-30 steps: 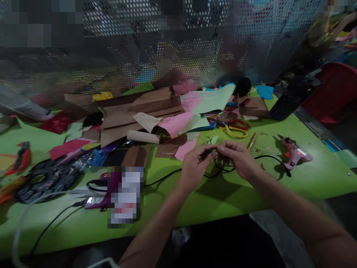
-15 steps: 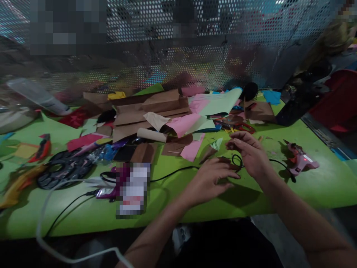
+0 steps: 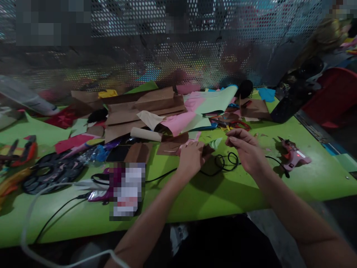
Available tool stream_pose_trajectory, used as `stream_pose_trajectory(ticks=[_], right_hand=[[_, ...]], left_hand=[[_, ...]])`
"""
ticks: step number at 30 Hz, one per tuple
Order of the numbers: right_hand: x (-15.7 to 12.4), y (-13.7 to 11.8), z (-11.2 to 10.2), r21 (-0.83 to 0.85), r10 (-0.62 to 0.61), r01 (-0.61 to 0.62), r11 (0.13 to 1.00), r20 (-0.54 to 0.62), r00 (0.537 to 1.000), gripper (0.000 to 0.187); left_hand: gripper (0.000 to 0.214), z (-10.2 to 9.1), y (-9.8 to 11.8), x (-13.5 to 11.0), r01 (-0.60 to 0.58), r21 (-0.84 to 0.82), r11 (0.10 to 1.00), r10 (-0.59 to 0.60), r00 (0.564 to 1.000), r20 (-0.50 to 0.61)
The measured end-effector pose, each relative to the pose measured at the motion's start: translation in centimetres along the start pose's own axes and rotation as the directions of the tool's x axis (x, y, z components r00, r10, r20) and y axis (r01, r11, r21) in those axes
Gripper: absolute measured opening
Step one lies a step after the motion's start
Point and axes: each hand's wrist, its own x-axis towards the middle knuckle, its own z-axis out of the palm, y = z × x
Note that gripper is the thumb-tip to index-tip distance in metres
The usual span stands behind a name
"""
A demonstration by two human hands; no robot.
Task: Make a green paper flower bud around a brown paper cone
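My left hand [image 3: 191,158] reaches over the green table [image 3: 173,206], its fingers curled down at a small rolled brown paper piece [image 3: 208,150] with a green-and-white striped paper tip [image 3: 215,143]. The fingertips are partly hidden, so I cannot make out what they hold. To the right, my right hand [image 3: 248,149] is raised, thumb and fingers pinched together; anything between them is too small to see. A looped black cord [image 3: 220,163] lies between both hands and runs behind the right wrist towards a pink glue gun [image 3: 295,156] with a lit red light.
Brown, pink and pale green paper sheets [image 3: 214,102] are heaped at the back. A cardboard tube [image 3: 145,134], a dark round compartment tray [image 3: 55,171] and a blurred-out phone-like rectangle [image 3: 128,190] are on the left. A perforated metal panel [image 3: 125,56] stands behind; a white cable [image 3: 25,223] crosses the front left.
My left hand has moved left and up, off the black cord to the rolled brown paper piece, baring the cord's loops. My right hand stays pinched in nearly the same place. The view has shifted slightly.
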Motion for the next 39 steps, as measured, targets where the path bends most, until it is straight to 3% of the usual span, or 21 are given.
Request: stream_pose_trajectory(ticks=[3,6,11,14,21,25,32,36,39], right_hand=[[-0.1,-0.1,0.1,-0.012,0.016,-0.016,1.0,0.01,1.0,0.012],[-0.1,0.1,0.2,-0.029,0.03,-0.03,0.999,0.003,1.0,0.013],[-0.1,0.8,0.5,-0.078,0.07,-0.067,0.995,0.026,0.997,0.014],[-0.1,1.2,0.7,-0.121,0.083,-0.077,0.99,0.048,0.995,0.016],[-0.1,2.3,0.6,-0.197,0.099,-0.074,0.978,0.117,0.988,0.02],[-0.2,2.8,0.9,-0.204,0.117,-0.082,0.976,0.167,0.979,0.027],[-0.3,3.4,1.5,-0.241,0.108,-0.049,0.969,0.241,0.964,0.042],[-0.4,3.8,1.7,-0.296,0.108,-0.043,0.954,0.207,0.972,0.043],[-0.3,3.6,1.7,-0.335,0.084,-0.01,0.942,0.208,0.975,0.039]], left_hand=[[0.023,0.2,-0.5,0.1,0.024,-0.132,0.991,-0.033,0.997,-0.063],[0.019,0.0,-1.0,0.1,0.053,-0.365,0.929,-0.114,0.983,-0.147],[0.023,0.1,-1.2,-0.2,0.02,-0.807,0.59,-0.205,0.97,-0.127],[0.029,0.5,-1.3,-0.4,0.021,-0.894,0.447,-0.228,0.969,-0.091],[0.028,0.8,-1.0,-0.6,0.004,-0.934,0.358,-0.261,0.961,-0.096],[0.032,0.9,-0.5,-0.6,-0.039,-0.922,0.386,-0.269,0.951,-0.153],[0.034,1.2,-0.1,-0.7,-0.025,-0.775,0.631,-0.286,0.922,-0.262],[0.03,1.1,0.7,-1.1,0.075,-0.692,0.718,-0.311,0.924,-0.223],[0.03,1.2,0.8,-1.1,0.085,-0.7,0.709,-0.304,0.933,-0.195]])
